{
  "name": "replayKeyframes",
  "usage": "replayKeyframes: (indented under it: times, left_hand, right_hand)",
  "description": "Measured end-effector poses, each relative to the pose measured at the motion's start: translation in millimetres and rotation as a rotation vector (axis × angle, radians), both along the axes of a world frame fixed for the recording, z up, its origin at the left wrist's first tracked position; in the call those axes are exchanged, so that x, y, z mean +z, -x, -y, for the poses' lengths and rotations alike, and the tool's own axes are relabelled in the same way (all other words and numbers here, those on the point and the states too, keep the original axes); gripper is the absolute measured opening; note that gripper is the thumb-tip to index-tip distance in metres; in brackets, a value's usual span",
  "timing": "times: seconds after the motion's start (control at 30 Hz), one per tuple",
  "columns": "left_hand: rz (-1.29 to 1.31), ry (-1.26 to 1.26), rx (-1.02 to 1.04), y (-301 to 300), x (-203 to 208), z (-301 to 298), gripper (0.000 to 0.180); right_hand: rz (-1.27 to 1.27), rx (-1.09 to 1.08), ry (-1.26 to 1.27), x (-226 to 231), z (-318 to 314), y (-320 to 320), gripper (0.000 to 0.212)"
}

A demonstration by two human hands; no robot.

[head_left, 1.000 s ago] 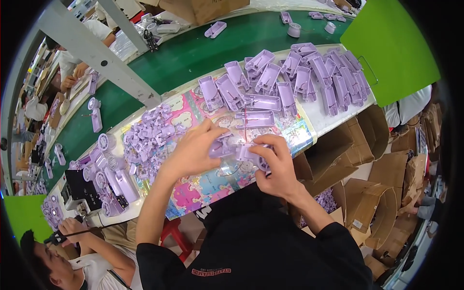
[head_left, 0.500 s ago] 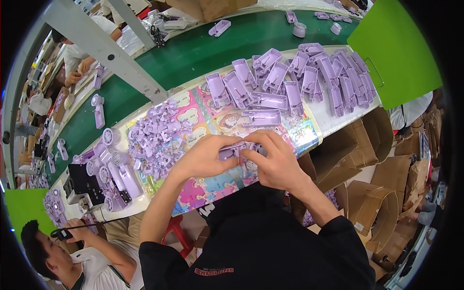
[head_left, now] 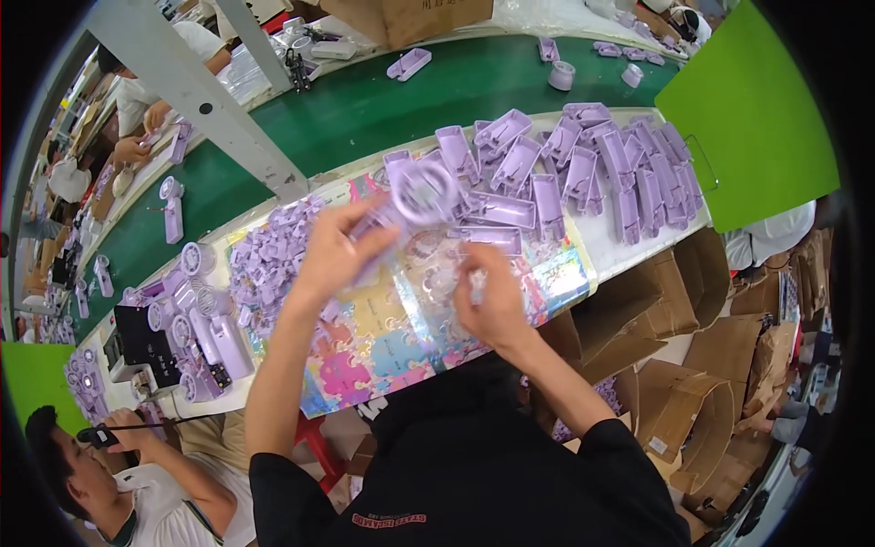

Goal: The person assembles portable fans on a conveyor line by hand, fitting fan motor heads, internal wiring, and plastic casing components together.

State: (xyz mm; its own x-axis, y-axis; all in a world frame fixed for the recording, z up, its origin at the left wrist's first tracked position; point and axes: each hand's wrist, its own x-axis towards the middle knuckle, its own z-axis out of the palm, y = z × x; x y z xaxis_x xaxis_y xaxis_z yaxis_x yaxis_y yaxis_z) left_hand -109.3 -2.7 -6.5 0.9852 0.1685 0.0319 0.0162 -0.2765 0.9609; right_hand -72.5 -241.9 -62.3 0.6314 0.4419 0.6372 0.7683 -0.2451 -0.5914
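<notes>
left hand clamped on 1 lilac fan body, blurred, over patterned mat. right hand apart from it, fingers curled; cannot tell if gripping. likely step: setting it aside; next move calls for steady left grip.

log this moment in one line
left hand: holding purple fan, blurred | right hand: curled, contents unclear | purple casings: heaped on table

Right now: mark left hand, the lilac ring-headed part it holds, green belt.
Left hand [head_left: 337, 250], head view: middle of hand.
Lilac ring-headed part [head_left: 423, 194], head view: round head, blurred.
Green belt [head_left: 476, 84], head view: bare surface.
</notes>
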Motion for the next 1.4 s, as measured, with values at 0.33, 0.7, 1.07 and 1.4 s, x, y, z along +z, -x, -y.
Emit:
replayKeyframes:
  times: [0.33, 0.7, 1.07, 1.4]
  left_hand:
    - [0.003, -0.316, 0.566, -139.5, -53.7, -104.3, 0.050]
    - [-0.157, -0.516, 0.994, -188.3, -102.0, -145.7, 0.061]
    - [0.564, -1.086, 0.481, -231.5, -40.5, -115.4, 0.026]
    - [0.355, -1.243, 0.650, -320.9, -115.8, -110.4, 0.075]
  right_hand:
    - [-0.004, 0.211, 0.298, -43.6, -20.1, 4.5, 0.017]
    - [-0.062, 0.208, 0.393, -41.1, -22.6, 3.0, 0.020]
    - [-0.004, 0.213, 0.362, -35.2, -27.3, -0.5, 0.020]
    - [-0.045, 0.229, 0.368, -37.3, -24.9, 1.3, 0.016]
